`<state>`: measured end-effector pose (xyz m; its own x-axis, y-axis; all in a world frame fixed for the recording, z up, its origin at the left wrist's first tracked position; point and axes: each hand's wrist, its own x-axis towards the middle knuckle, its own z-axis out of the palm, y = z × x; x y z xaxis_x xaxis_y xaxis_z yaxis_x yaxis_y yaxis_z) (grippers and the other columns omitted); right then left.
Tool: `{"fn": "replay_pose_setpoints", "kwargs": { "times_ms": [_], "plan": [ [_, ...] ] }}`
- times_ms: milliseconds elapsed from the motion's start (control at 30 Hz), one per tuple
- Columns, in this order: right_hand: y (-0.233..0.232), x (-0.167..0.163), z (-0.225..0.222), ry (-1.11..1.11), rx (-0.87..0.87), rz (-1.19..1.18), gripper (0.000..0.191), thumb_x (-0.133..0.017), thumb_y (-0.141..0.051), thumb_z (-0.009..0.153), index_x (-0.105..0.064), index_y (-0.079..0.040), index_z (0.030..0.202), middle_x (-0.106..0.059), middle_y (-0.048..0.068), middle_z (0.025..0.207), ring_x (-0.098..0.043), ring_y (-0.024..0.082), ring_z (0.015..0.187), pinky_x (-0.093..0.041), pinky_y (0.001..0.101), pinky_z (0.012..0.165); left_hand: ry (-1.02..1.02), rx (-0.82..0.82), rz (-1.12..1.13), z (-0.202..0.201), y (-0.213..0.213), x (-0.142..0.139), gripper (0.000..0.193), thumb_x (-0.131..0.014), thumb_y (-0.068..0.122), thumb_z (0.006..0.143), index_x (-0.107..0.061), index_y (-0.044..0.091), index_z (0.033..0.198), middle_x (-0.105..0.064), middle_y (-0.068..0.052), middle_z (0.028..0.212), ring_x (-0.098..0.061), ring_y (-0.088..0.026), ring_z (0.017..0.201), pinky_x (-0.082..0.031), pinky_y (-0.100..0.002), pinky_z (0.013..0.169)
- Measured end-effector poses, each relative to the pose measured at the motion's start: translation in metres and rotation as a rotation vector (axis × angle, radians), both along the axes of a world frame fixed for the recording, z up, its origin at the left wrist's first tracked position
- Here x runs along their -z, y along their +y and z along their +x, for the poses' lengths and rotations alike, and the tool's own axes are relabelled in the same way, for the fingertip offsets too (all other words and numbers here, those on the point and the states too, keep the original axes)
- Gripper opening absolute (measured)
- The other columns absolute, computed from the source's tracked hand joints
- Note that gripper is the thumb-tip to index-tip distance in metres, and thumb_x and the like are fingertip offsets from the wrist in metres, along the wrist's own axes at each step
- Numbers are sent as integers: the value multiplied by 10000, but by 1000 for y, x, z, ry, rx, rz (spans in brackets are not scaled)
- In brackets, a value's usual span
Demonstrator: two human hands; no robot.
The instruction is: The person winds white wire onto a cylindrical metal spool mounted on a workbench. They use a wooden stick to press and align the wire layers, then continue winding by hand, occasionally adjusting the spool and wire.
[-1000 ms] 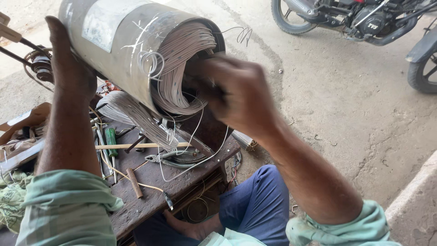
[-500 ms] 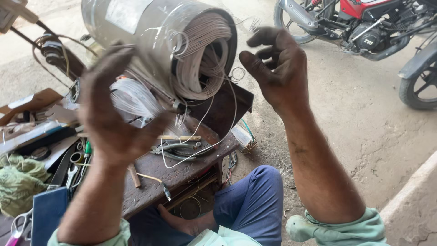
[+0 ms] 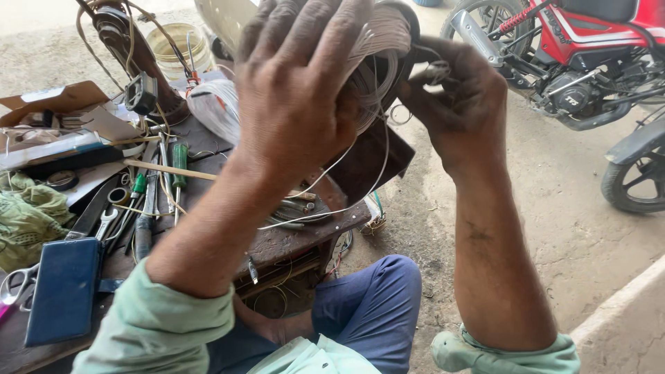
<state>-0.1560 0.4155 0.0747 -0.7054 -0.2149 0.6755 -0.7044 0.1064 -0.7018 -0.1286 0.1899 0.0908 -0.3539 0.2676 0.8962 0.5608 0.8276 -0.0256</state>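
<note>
Copper-wound motor stator [image 3: 388, 48] between left hand [image 3: 298, 90] and right hand [image 3: 454, 104]

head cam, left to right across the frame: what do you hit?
Green cloth → blue case → green-handled screwdriver → left hand on the wire windings → right hand → red motorcycle.

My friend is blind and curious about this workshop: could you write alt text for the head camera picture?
Two bare hands work at the wire windings of a motor: the left hand spread over them, the right hand pinching thin wire. Below lies a cluttered wooden workbench with screwdrivers; a red motorcycle stands behind.
</note>
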Motion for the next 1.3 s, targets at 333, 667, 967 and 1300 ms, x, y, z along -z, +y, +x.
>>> {"fn": "replay_pose_setpoints", "kwargs": {
  "times_ms": [333,667,967,1300],
  "plan": [
    [-26,26,56,47,104,157,442,-878,-82,955,-649,-12,1326,-748,76,1147,-690,115,1004,-562,250,871,-89,287,-272,11,-60,-50,580,-716,-91,816,-635,57,1370,-735,-150,1190,-744,-249,1043,-638,-348,849],
    [-50,56,81,-75,328,201,529,-898,-162,893,-637,-10,1326,-727,77,1133,-699,123,929,-558,243,811,-126,313,-382,-24,-33,-62,161,-718,68,921,-736,51,1080,-732,-124,782,-715,-234,617,-544,-387,452],
    [-39,101,50,-36,159,3,599,-871,-92,981,-506,33,1439,-659,122,1296,-688,154,1127,-594,261,999,-351,549,-213,-34,-54,-41,167,-711,232,941,-760,87,1009,-730,-100,736,-659,-228,575,-505,-408,490],
    [-17,124,-4,-118,165,-349,113,-678,20,1107,-724,105,1164,-756,150,1103,-739,185,968,-619,279,874,-346,458,1463,60,-157,177,105,-692,47,989,-689,4,1084,-740,-124,958,-721,-184,847,-619,-299,776]
  ]
}}
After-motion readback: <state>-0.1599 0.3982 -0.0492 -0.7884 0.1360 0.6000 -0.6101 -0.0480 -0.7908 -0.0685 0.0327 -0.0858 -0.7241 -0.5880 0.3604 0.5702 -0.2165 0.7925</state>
